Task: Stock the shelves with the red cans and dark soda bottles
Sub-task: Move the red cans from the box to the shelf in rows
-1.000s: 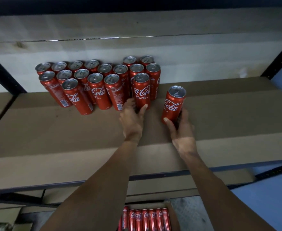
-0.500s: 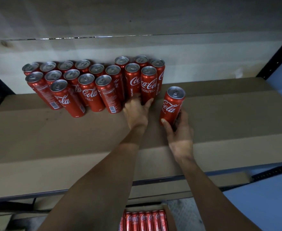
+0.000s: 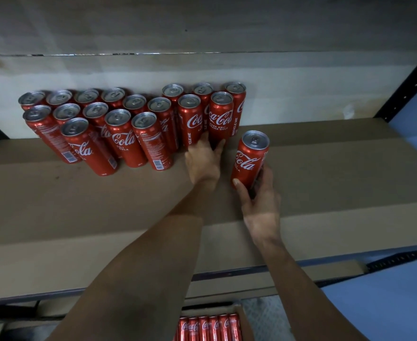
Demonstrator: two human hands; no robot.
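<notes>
- Head view: the right hand (image 3: pixel 259 200) is clamped low on a red can (image 3: pixel 249 159), thumb on its frame-left side and fingers curled behind. The can is roughly upright; whether its foot touches the shelf (image 3: pixel 79 217) I cannot tell.
- The stocked block of cans (image 3: pixel 118 129) sits at centre-left against the back wall. Its right-hand front can (image 3: pixel 221 119) lies just up and left of the held can, with a clear gap between them.
- The left hand (image 3: pixel 203 161) lies flat, fingers fairly straight. That front can's foot sits in the V of thumb and forefinger, touched rather than wrapped.
- Judgement: the right hand is nearer the free spot, so a short slide up-frame and left should seat the can beside the block.
- A carton of cans (image 3: pixel 209 328) shows at bottom centre. No dark bottles are in view.
</notes>
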